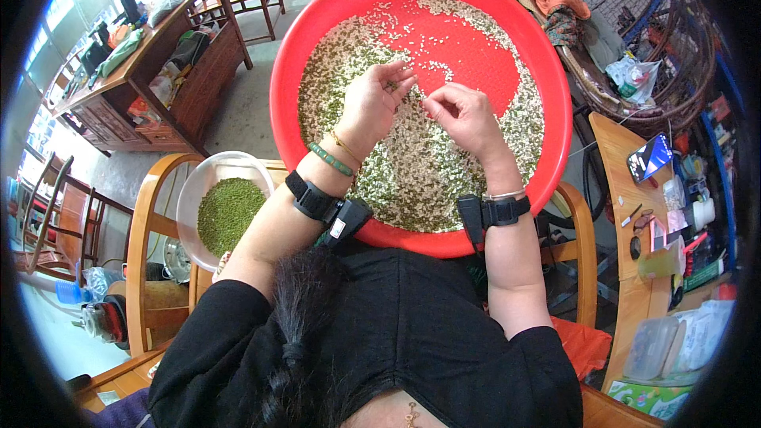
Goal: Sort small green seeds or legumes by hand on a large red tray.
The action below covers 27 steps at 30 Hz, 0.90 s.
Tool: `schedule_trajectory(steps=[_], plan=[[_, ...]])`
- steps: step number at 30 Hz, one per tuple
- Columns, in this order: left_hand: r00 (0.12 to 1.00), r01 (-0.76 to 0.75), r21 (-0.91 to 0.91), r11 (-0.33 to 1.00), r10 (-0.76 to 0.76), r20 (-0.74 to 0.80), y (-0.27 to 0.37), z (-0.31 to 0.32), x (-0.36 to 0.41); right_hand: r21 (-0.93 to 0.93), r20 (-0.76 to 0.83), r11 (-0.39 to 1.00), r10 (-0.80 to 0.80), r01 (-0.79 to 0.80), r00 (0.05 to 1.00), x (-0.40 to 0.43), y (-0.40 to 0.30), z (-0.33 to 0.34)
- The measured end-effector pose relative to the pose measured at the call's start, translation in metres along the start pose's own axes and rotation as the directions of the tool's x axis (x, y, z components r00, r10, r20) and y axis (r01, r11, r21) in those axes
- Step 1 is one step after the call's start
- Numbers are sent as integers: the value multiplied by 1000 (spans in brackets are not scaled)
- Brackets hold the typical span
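A large red plastic basin point(288, 65) is in front of me, with a mix of small green beans and pale grains or seeds point(410, 172) spread over its floor. My left hand point(380, 95) is above the mix, palm turned up and fingers curled, with a few green beans in its hollow. Just to its right, my right hand point(467, 113) has thumb and forefinger pinched together over the mix; whether a bean is between them is too small to tell. At my left side, a translucent plastic bowl point(189, 202) holds green beans point(232, 214).
A curved wooden chair arm point(142, 249) stands beside the bowl. To the right, a narrow wooden table point(612, 190) carries a phone point(650, 157), plastic containers and small items. Wicker baskets point(648, 113) lie beyond it. A wooden desk point(178, 53) is far left.
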State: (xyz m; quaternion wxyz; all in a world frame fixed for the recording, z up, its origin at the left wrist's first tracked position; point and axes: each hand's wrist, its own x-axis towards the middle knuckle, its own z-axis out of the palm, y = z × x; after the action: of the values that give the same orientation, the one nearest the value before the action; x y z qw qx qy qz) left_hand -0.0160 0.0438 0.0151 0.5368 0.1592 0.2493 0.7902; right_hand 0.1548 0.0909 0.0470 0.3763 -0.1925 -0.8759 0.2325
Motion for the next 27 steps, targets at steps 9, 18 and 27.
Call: schedule_trajectory(steps=[9,18,27], plan=[[999,-27,-10,1000,27,-37,-2,2,-1,-106,185,994,-19,39,983,-5,21,18],[999,-38,5,999,38,-35,-3,2,-2,-167,244,983,-34,76,969,-5,20,20],[999,-16,19,1000,17,-30,-1,4,-3,-189,227,979,-35,79,973,-5,22,20]])
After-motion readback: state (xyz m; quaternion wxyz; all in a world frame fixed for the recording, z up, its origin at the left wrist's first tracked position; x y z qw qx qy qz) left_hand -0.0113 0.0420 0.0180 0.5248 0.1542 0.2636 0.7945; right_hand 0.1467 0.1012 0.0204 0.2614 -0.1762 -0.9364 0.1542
